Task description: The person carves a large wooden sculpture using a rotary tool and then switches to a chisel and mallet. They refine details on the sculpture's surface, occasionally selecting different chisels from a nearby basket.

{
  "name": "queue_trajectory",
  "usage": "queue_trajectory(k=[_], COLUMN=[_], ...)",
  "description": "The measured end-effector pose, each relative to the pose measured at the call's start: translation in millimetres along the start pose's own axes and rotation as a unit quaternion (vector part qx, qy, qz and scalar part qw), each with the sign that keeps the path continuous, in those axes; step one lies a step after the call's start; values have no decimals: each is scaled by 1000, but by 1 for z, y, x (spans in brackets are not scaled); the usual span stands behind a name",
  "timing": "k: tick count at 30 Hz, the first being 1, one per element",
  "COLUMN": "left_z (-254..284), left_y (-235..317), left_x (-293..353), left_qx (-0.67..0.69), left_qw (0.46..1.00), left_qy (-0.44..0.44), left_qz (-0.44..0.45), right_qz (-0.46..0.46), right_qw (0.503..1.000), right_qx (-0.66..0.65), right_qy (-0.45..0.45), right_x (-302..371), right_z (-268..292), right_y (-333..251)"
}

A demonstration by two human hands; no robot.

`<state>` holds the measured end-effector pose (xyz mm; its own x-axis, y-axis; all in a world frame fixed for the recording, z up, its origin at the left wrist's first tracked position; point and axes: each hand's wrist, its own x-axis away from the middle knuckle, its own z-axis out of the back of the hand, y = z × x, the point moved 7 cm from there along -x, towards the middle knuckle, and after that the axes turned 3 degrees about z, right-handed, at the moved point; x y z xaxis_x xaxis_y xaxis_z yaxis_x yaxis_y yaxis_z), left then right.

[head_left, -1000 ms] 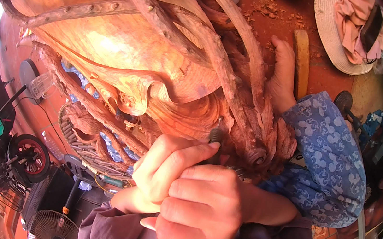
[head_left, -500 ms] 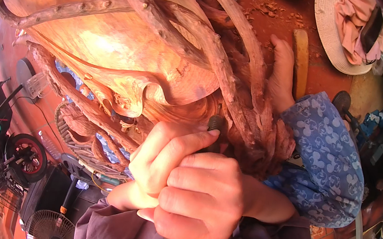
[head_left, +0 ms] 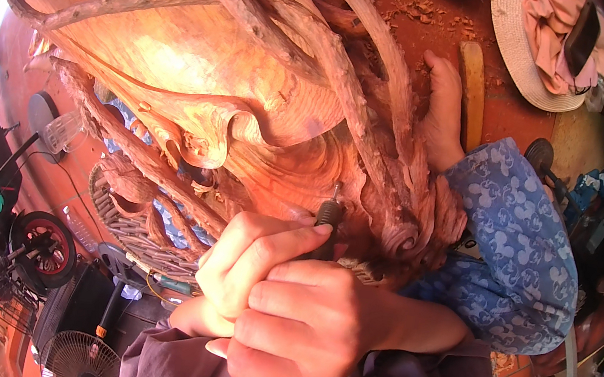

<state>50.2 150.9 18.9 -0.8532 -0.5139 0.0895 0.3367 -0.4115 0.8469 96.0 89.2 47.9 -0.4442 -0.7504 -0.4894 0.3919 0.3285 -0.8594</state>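
Observation:
A large reddish wood carving [head_left: 183, 51] with a smooth broad panel, curled edges and branch-like strands fills the view ahead of me. My left hand [head_left: 251, 254] is closed around the ribbed black neck of a rotary carving tool [head_left: 328, 215], its fingertips near the front end. Behind it, my right hand [head_left: 307, 326] wraps the tool's body, mostly hiding it, and lies against the left hand. The thin bit points away from me at the carving's lower grooved part; whether it touches the wood I cannot tell.
A woven basket [head_left: 112, 213] stands under the carving's left side. To the right are a bare foot [head_left: 443, 115] with blue patterned cloth [head_left: 515, 247], a wooden stick [head_left: 471, 96] and a straw hat [head_left: 513, 60]. Wood shavings [head_left: 421, 6] litter the floor; a fan [head_left: 85, 358] stands lower left.
Both hands and the rotary tool have shifted slightly toward me and left. More of the grooved wood beyond the bit now shows. The grip looks the same.

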Motion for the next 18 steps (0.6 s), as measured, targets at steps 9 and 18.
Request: queue_trajectory(k=[9,18], left_z=[6,0], left_y=[10,1], left_x=[11,5], left_qx=[-61,9], left_qw=[997,999], left_qy=[27,35], left_qz=[-37,-38], right_qz=[16,6], right_qw=[1000,1000], right_qx=[-6,10], right_qy=[-8,-18], right_x=[3,0], right_z=[-8,-2], right_y=[-11,-3])
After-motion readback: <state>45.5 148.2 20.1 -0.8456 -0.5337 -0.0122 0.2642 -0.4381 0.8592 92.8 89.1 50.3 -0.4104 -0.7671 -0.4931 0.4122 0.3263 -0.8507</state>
